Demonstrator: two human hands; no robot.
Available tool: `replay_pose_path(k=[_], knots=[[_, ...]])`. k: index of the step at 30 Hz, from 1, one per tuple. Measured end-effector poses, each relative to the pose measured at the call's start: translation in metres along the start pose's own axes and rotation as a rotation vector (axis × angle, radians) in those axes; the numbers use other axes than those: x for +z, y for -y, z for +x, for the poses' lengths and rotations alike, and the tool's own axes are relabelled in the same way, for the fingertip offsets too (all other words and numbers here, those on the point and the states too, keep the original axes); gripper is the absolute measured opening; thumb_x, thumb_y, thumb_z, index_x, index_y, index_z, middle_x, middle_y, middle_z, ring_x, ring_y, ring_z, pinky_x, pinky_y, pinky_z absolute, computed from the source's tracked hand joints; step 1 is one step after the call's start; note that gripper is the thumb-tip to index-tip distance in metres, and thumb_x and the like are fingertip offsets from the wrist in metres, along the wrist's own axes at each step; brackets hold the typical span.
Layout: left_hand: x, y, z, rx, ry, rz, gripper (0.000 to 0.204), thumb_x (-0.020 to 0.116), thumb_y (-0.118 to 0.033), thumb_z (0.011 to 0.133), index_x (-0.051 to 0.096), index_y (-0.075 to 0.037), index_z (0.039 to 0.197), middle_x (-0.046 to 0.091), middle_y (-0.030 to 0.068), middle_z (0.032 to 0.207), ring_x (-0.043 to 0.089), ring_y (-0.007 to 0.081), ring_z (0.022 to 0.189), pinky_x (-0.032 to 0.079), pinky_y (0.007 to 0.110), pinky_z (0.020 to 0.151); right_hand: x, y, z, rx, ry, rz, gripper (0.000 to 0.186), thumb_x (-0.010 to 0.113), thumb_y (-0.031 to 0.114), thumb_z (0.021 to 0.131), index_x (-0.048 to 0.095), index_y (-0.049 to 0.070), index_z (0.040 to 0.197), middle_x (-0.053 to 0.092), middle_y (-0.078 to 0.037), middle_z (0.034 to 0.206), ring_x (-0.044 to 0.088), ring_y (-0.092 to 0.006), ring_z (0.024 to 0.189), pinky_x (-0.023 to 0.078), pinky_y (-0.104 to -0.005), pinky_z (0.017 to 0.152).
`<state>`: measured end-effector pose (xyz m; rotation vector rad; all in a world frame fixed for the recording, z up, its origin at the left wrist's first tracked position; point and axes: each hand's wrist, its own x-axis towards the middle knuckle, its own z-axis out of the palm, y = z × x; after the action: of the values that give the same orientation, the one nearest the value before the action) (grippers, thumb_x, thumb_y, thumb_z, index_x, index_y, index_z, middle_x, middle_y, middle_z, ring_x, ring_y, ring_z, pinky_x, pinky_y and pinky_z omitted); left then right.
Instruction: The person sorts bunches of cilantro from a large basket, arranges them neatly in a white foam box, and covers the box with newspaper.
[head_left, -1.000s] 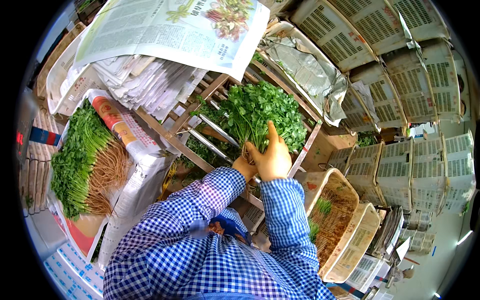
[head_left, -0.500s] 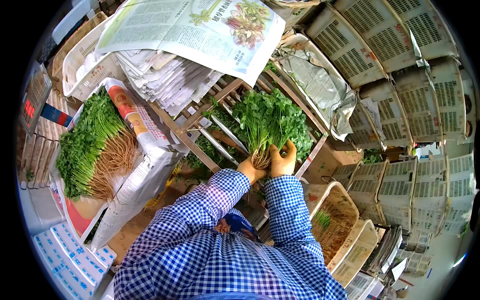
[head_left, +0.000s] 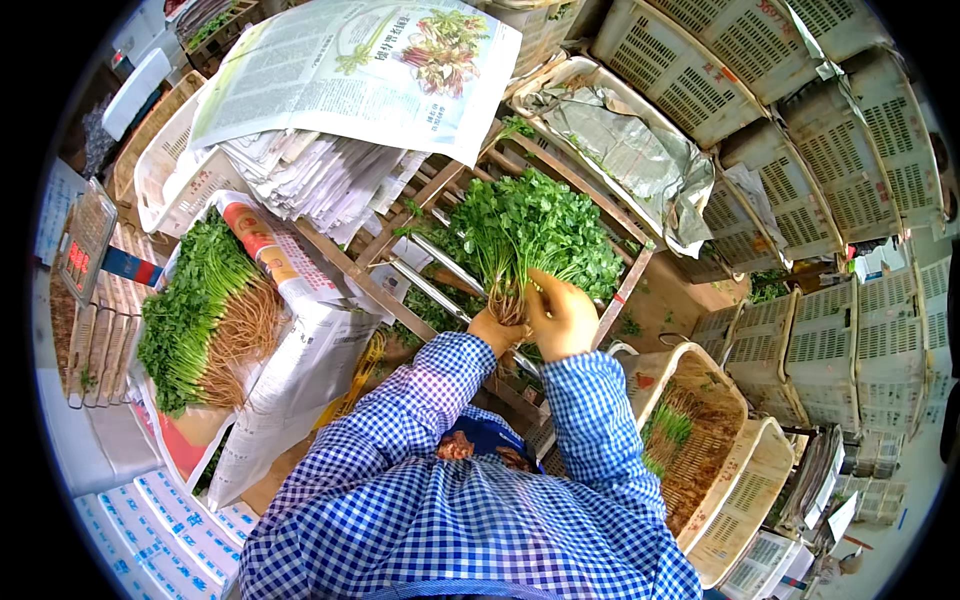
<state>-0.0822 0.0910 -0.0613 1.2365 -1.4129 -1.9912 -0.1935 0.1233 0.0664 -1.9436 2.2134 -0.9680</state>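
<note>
Bunch of greens [head_left: 545, 220] was held over a metal frame [head_left: 375, 290], leaves pointed away from the wearer, roots [head_left: 508, 308] turned toward the body. Root end was gripped low by the left hand [head_left: 496, 330]; its fingers were partly hidden. Right hand [head_left: 562, 316] was placed just beside the stem bases, thumb and fingers curved narrowly; whether anything was pinched there could not be told. Shiny bars [head_left: 435, 292] were seen just left of the roots.

Handling, as judged: bunch light, leaves soft and easily bruised, stems bendy and likely to snap if squeezed, roots thin and stringy, prone to tangling. Dampness could not be told; slipping possible if wet. Best hold judged to be at the gathered stem bases, just above the roots, firm but not crushing; leaves best left unpressed.

More rooted greens [head_left: 200, 315] were laid on newspaper at left; a basket [head_left: 735, 375] was placed at right.
</note>
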Motion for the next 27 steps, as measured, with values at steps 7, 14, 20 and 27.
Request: replay_pose_path(k=[7, 14, 20, 27], knots=[[-0.001, -0.008, -0.001, 0.079, 0.041, 0.392, 0.066, 0.066, -0.037, 0.096, 0.041, -0.01, 0.151, 0.051, 0.0113, 0.149, 0.049, 0.0289, 0.135, 0.037, 0.036, 0.117, 0.02, 0.0, 0.026, 0.175, 0.461, -0.376, 0.038, 0.067, 0.041, 0.092, 0.072, 0.013, 0.118, 0.075, -0.012, 0.094, 0.073, -0.026, 0.083, 0.058, -0.038, 0.074], [0.004, -0.044, -0.018, 0.04, 0.038, 0.36, 0.069, 0.076, -0.028, 0.089, 0.046, -0.006, 0.147, 0.06, 0.0118, 0.14, 0.058, 0.0275, 0.126, 0.044, 0.036, 0.11, 0.024, 0.016, 0.06, 0.158, 0.767, -0.577, 0.028, 0.052, 0.02, 0.098, 0.071, 0.005, 0.112, 0.075, -0.016, 0.099, 0.074, -0.0286, 0.087, 0.06, -0.0401, 0.076], [0.003, -0.054, -0.032, -0.088, 0.012, -0.086, 0.068, 0.076, -0.013, 0.086, 0.046, -0.006, 0.145, 0.063, 0.0131, 0.136, 0.06, 0.0244, 0.124, 0.046, 0.035, 0.109, -0.009, -0.042, 0.071, 0.888, 0.518, 1.02, 0.024, 0.073, 0.018, 0.085, 0.075, 0.0, 0.099, 0.057, -0.005, 0.057, 0.049, -0.0158, 0.045, 0.04, -0.0323, 0.042], [0.002, -0.029, -0.012, 0.018, 0.021, 0.131, 0.074, 0.08, -0.016, 0.083, 0.044, -0.006, 0.146, 0.062, 0.0123, 0.137, 0.06, 0.0238, 0.122, 0.047, 0.033, 0.108, 0.002, -0.028, 0.057, 0.829, 0.587, 0.513, 0.02, 0.072, 0.018, 0.087, 0.073, -0.001, 0.093, 0.057, -0.005, 0.056, 0.049, -0.0153, 0.042, 0.04, -0.0315, 0.041]])
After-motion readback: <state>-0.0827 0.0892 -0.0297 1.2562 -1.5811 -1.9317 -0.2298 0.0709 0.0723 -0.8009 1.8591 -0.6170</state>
